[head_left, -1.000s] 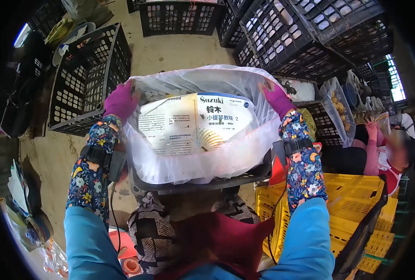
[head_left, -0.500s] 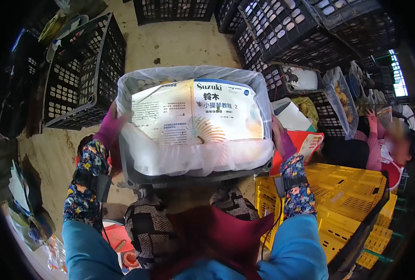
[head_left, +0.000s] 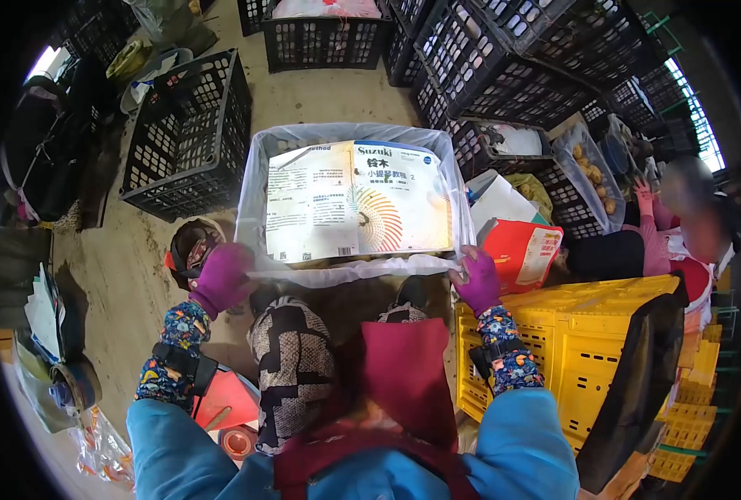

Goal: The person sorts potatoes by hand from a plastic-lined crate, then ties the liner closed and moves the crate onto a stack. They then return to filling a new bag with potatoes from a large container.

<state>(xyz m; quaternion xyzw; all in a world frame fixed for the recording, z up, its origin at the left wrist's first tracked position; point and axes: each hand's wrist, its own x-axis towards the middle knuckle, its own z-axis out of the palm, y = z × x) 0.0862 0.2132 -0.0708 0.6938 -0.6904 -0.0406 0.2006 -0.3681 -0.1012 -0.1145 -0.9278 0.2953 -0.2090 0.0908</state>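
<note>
A crate lined with a translucent plastic liner (head_left: 345,271) stands in front of me, between my hands. Inside, on top of the contents, lies a printed paper cover (head_left: 312,200) marked "Suzuki"; what is under it is mostly hidden. My left hand (head_left: 223,279), in a purple glove, is closed on the liner at the near left corner. At the near right corner my right hand (head_left: 477,279), gloved the same way, pinches the liner's edge.
Black crates stand at the left (head_left: 191,133) and stacked at the right (head_left: 512,67). A yellow crate (head_left: 570,333) is by my right arm, near a red packet (head_left: 522,254). Another person (head_left: 662,233) works at the right beside a lined crate of potatoes (head_left: 589,179).
The lined crate now looks smaller and farther from me, with its near rim higher in view. My hands have moved from its sides to its near corners.
</note>
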